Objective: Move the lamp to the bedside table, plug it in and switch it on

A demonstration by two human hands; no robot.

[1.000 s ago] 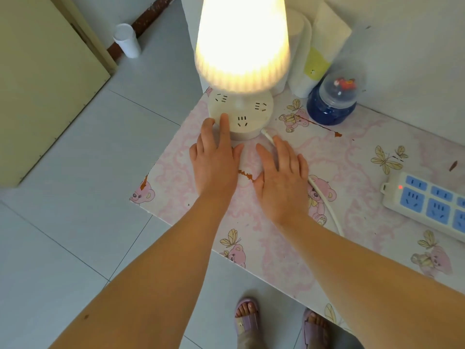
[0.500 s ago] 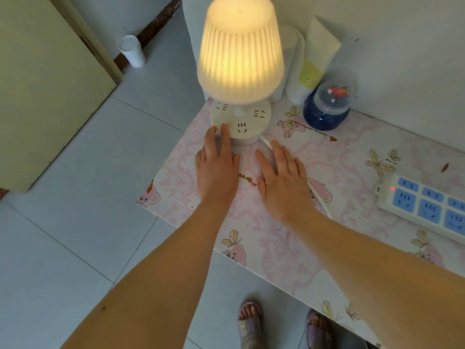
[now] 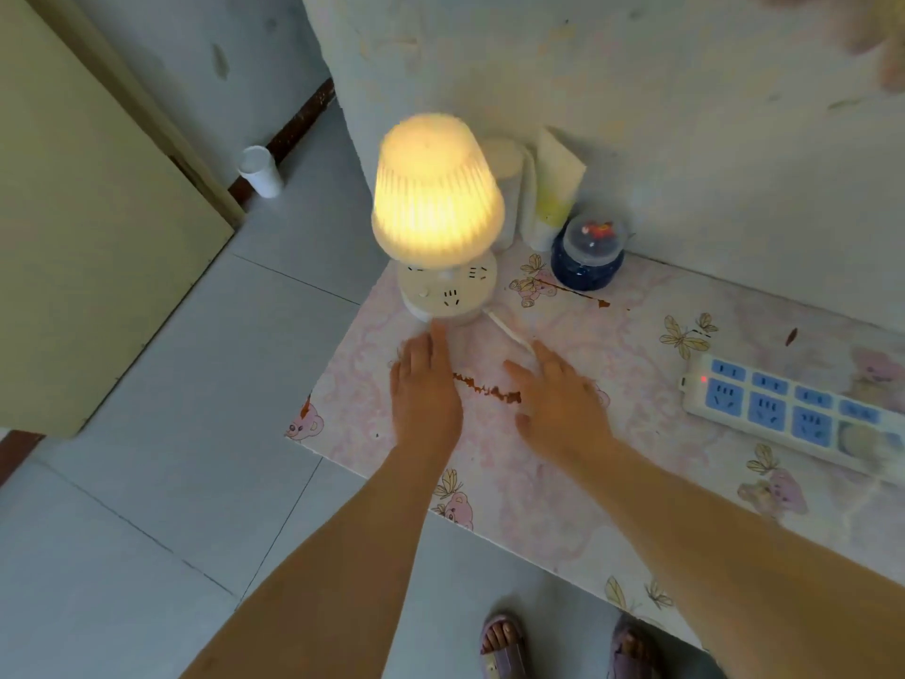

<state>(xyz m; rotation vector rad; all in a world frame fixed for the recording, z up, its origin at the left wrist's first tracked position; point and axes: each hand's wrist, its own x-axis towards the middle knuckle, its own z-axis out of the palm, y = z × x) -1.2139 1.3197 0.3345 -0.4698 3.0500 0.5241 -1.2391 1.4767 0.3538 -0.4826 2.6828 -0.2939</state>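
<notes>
The lamp (image 3: 437, 198) glows yellow through its ribbed white shade and stands on its round white base (image 3: 446, 291) at the back left corner of the bedside table (image 3: 631, 335), whose top is pink with bears and butterflies. A white cord (image 3: 507, 328) runs from the base under my right hand. My left hand (image 3: 425, 389) lies flat on the table just in front of the base, fingertips near it. My right hand (image 3: 558, 399) rests flat beside it, fingers spread. Neither hand holds anything.
A white and blue power strip (image 3: 788, 409) with a red light lies at the table's right. A blue jar (image 3: 587, 254) and white tubes (image 3: 553, 188) stand against the wall behind the lamp. A white cup (image 3: 260, 171) sits on the tiled floor by a door (image 3: 83, 223).
My left hand's fingers have come off the lamp base and both hands have drawn back toward me. The view has pulled back and up, showing more wall. The lamp stays lit.
</notes>
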